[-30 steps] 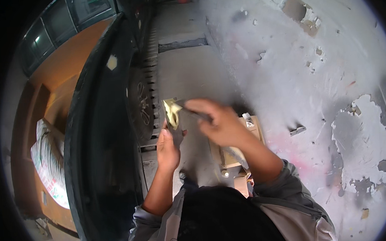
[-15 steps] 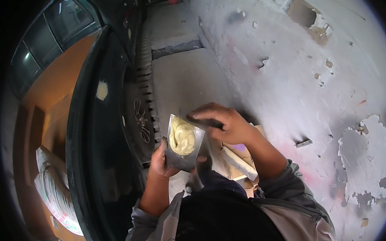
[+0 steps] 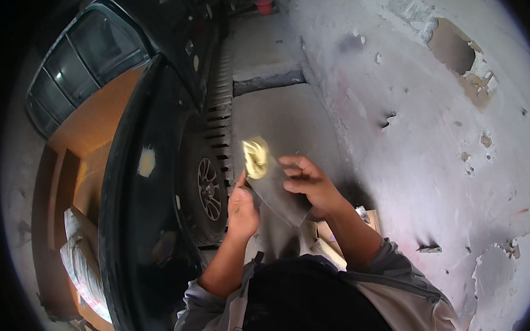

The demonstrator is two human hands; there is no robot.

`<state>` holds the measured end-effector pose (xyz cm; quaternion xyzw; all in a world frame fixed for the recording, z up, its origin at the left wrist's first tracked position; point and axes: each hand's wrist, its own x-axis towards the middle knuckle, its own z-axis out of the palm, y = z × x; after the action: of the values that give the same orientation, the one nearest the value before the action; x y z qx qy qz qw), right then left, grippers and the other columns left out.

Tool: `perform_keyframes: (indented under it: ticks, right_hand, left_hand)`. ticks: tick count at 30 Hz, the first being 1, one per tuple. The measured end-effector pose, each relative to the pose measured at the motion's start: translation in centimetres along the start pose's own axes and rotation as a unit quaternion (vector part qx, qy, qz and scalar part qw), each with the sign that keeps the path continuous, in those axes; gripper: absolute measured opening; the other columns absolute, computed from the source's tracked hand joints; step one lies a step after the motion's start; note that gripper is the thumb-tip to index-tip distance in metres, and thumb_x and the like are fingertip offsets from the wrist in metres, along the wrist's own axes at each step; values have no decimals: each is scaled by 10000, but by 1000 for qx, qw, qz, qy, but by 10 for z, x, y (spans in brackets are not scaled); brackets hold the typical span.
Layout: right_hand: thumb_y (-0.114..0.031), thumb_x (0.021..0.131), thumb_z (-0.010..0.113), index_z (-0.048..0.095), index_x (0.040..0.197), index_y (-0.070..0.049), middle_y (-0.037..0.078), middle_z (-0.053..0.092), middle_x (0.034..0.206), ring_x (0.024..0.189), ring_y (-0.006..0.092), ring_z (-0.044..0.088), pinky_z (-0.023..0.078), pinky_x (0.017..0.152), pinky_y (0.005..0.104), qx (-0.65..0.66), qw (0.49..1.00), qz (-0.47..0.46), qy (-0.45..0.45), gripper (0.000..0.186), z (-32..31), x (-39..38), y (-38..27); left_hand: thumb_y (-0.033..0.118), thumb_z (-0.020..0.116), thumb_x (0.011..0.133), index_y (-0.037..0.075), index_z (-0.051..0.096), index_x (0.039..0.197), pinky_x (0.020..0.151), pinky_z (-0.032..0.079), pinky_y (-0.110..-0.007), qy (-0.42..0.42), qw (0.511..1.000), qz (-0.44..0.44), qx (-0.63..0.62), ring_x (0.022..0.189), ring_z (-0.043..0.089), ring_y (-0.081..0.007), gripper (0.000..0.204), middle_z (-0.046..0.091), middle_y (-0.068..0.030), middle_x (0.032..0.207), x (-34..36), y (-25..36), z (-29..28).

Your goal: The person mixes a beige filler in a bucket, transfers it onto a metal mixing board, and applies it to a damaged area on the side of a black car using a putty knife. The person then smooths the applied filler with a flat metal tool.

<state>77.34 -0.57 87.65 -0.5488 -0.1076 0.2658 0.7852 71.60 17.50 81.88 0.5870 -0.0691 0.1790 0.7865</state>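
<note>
Pale yellow paste point(image 3: 255, 158) is clinging in a thick swirl at the upper-left end of a blurred grey blade point(image 3: 278, 192). The left hand point(image 3: 242, 213) is gripping the blade's left edge; the right hand's point(image 3: 315, 188) fingers are bending at its right edge, their grip unclear. Below, a cardboard box point(image 3: 373, 220) is sitting, contents mostly hidden. The truck bed point(image 3: 89, 128) is holding a white sack point(image 3: 85, 272) along its right wall.
</note>
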Motion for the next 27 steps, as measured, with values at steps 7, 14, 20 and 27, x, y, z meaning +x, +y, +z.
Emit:
perform_keyframes:
  ticks: [7, 14, 20, 27]
  right_hand:
    - [11, 844, 661, 519, 1322, -69, 73, 576, 1226, 1053, 154, 588, 470, 923, 301, 7, 981, -194, -28, 505, -37, 40, -52]
    - [80, 790, 619, 574, 1207, 0, 152, 640, 1203, 1162, 278, 607, 469, 986, 379, -262, 860, -357, -255, 427, -10, 62, -76]
    - [47, 764, 597, 569, 1236, -23, 142, 637, 1221, 1171, 279, 602, 476, 987, 366, -382, 883, -253, -103, 478, -23, 119, -58]
    - [28, 764, 597, 571, 1259, -44, 166, 644, 1172, 1079, 294, 646, 511, 907, 347, -583, 732, -352, 29, 501, 31, 182, -36]
  left_hand:
    - [421, 478, 1003, -38, 426, 1381, 880, 524, -426, -91, 964, -239, -77, 1152, 579, -296, 597, 579, -174, 1258, 43, 22, -14]
    - [595, 495, 921, 89, 386, 1434, 658, 559, -581, -219, 815, -265, -466, 1011, 631, -502, 728, 554, -220, 1302, 55, -9, -53]
    - [616, 492, 913, 94, 384, 1436, 711, 553, -590, -181, 843, -282, -421, 1067, 608, -493, 747, 534, -208, 1327, 99, -13, -61]
    - [467, 339, 1039, 47, 362, 1438, 983, 465, -463, -8, 960, -119, -255, 1211, 529, -274, 580, 507, -121, 1365, 170, -30, -76]
